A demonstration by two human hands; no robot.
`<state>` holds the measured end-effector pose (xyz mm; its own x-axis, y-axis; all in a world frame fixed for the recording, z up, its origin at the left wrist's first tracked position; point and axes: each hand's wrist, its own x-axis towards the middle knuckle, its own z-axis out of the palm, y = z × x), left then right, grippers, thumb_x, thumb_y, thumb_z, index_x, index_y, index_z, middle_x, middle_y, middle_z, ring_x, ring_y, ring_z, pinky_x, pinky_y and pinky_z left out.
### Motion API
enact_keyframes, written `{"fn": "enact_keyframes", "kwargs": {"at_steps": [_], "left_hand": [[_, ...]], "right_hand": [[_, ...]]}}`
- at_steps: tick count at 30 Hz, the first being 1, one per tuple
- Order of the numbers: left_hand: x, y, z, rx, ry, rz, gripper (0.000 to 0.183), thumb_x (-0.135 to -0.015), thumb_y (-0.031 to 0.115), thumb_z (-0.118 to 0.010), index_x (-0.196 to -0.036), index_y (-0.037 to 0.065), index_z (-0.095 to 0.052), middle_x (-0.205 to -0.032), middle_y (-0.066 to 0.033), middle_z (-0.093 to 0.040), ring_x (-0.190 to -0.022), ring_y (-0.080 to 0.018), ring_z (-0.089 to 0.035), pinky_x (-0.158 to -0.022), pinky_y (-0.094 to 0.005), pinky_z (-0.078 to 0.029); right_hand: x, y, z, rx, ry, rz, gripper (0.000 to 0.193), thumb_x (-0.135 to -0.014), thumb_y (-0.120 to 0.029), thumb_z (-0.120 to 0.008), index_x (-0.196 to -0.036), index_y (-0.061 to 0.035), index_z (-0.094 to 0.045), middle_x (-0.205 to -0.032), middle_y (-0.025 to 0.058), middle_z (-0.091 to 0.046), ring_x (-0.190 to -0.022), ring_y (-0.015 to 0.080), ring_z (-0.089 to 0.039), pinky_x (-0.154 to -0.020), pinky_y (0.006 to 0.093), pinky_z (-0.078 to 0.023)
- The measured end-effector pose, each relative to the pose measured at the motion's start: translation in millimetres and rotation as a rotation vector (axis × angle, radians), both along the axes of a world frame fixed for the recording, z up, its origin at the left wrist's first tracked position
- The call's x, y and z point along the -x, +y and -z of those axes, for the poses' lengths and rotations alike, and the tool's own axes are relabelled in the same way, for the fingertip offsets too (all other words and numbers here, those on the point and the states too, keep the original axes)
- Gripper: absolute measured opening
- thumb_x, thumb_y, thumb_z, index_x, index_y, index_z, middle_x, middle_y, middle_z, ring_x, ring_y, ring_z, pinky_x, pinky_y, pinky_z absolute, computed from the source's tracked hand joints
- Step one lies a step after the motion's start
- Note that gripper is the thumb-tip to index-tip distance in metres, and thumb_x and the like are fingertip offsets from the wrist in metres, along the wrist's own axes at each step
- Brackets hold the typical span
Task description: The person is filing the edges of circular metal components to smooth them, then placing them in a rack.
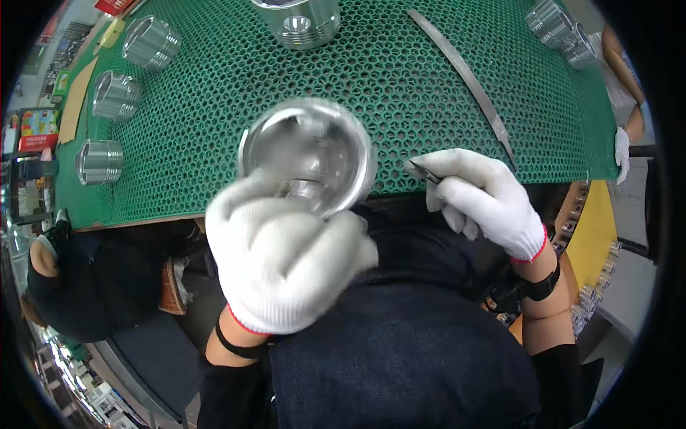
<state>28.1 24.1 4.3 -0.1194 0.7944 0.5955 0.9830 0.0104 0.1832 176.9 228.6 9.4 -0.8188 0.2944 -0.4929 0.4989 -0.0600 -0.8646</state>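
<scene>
Metal cup [307, 161], shiny and round, open side up, held just over the near edge of the green mat [214, 107]. Looks hard and stiff, will not bend. Likely a bit heavy for its size, being thick metal. Smooth and shiny walls, so maybe slippery in a bare grip; cloth gloves help here. Not easy to break, but a drop could dent the rim. Best taken low around the outside wall, from under, the way it sits now.

Left hand [282, 261] in a white glove, fingers curled tight and clamped on the lower side of the cup. Right hand [486, 196] in a white glove too, just beside the cup, fingers pinched together on a small dark tool [426, 172] with a thin point aimed toward the cup. Tool not touching the cup, as far as can be seen.

Farther out on the mat: three more metal cups [114, 96] lying in a row on the left, a big one [300, 21] at the top middle, two more [564, 32] at the top right. Long thin metal strip [464, 79] lying slanted across the mat. Another gloved hand [622, 151] of someone else at the far right edge.
</scene>
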Motion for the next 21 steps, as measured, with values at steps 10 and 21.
{"fn": "enact_keyframes", "kwargs": {"at_steps": [10, 21], "left_hand": [[53, 35, -5, 0.049, -0.069, 0.013, 0.018, -0.070, 0.012, -0.074, -0.086, 0.007, -0.067, -0.090, -0.0096, -0.059, -0.096, -0.0331, -0.060, -0.084, -0.0433, -0.048], [25, 23, -3, 0.224, -0.024, 0.068, 0.032, -0.071, 0.021, -0.077, -0.098, 0.007, -0.066, -0.086, -0.0065, -0.058, -0.087, -0.0305, -0.060, -0.083, -0.0453, -0.048]], "right_hand": [[32, 30, 31, -1.400, 0.679, -0.235, 0.036, -0.085, -0.008, -0.058, -0.120, -0.0134, -0.065, -0.072, 0.0028, -0.058, -0.056, 0.0163, -0.059, -0.051, 0.0294, -0.049], [28, 33, 29, -0.533, 0.346, -0.503, 0.033, -0.090, -0.016, -0.056, -0.120, -0.0069, -0.065, -0.097, 0.0101, -0.071, -0.092, 0.0297, -0.068, -0.086, 0.0393, -0.053]]}}
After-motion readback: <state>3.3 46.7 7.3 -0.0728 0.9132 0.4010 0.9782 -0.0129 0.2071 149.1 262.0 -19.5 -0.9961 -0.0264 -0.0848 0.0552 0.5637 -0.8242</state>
